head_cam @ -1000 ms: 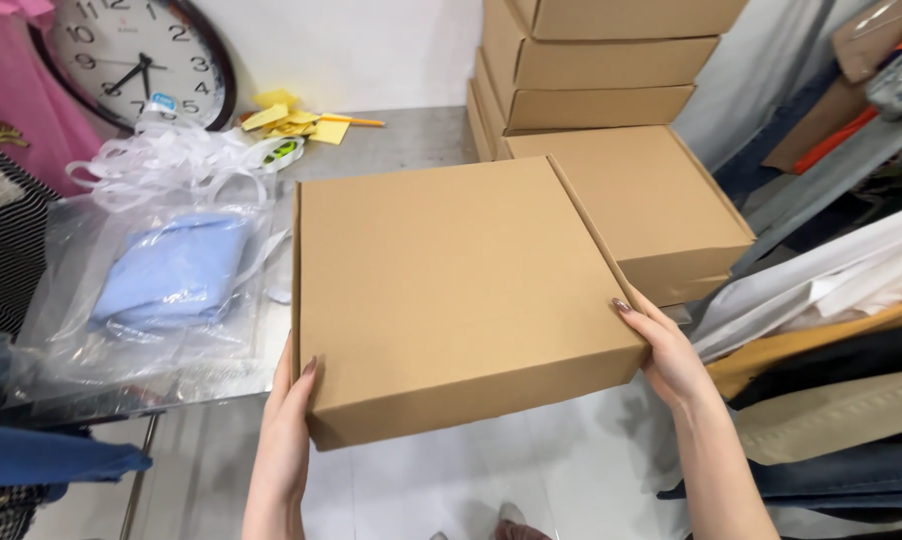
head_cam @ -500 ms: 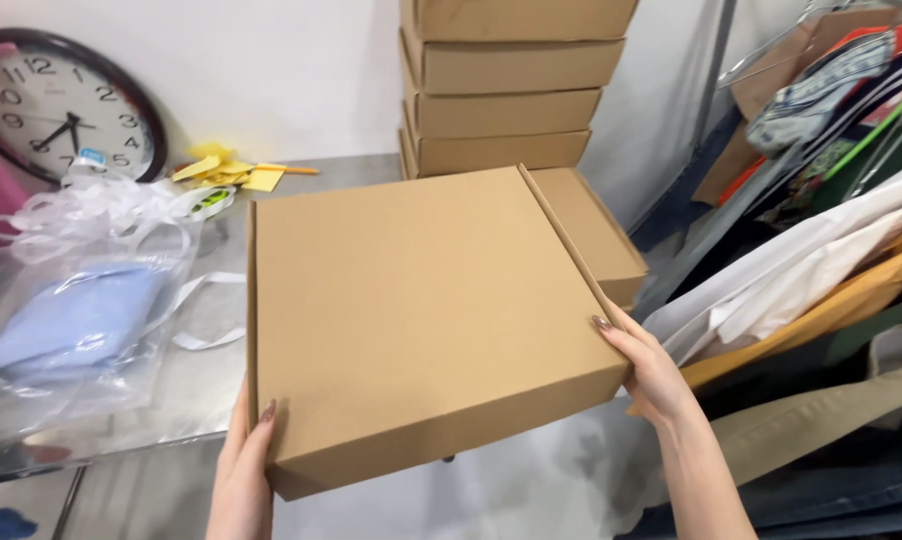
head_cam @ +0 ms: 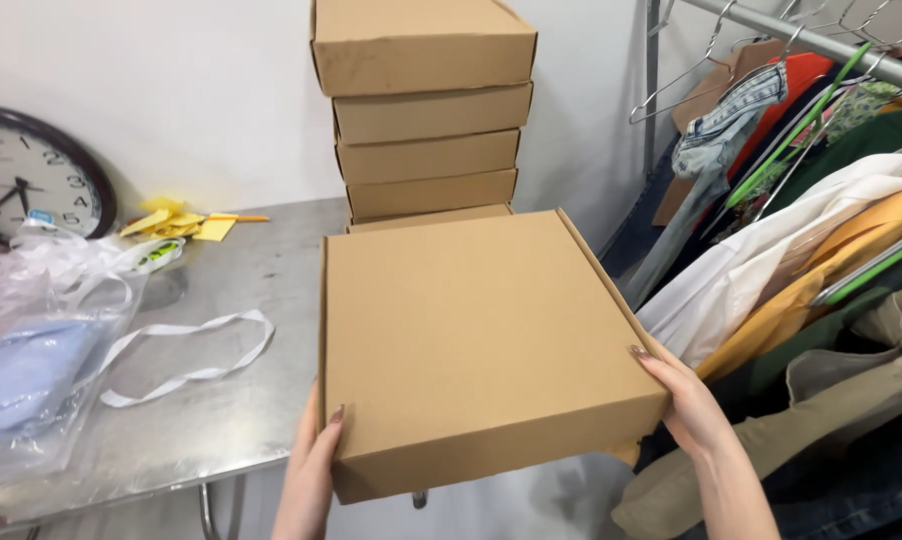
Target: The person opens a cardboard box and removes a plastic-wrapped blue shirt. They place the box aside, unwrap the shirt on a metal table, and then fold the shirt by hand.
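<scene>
Box [head_cam: 476, 345] gripped between both: left hand [head_cam: 314, 470] clamped at 7 o'clock corner, right hand [head_cam: 686, 405] clasping 4 o'clock edge, above counter [head_cam: 236, 290] edge.

1. Metal table [head_cam: 241, 400], brushed steel, set against a white wall; one leg shows under the near edge.
2. Stack of flat brown cardboard boxes [head_cam: 426, 130] at the table's far right end, lids shut, edges roughly in line.
3. Clear plastic bags [head_cam: 41, 350] heaped at the left end; something pale blue lies inside.
4. White strip [head_cam: 186, 345] looped loosely on the bare steel, just beside the bags.
5. Yellow paper notes [head_cam: 176, 222] near the wall, with a pencil-like stick touching them.
6. Round wall clock [head_cam: 31, 175], dark rim, leaning against the wall at the far left.
</scene>
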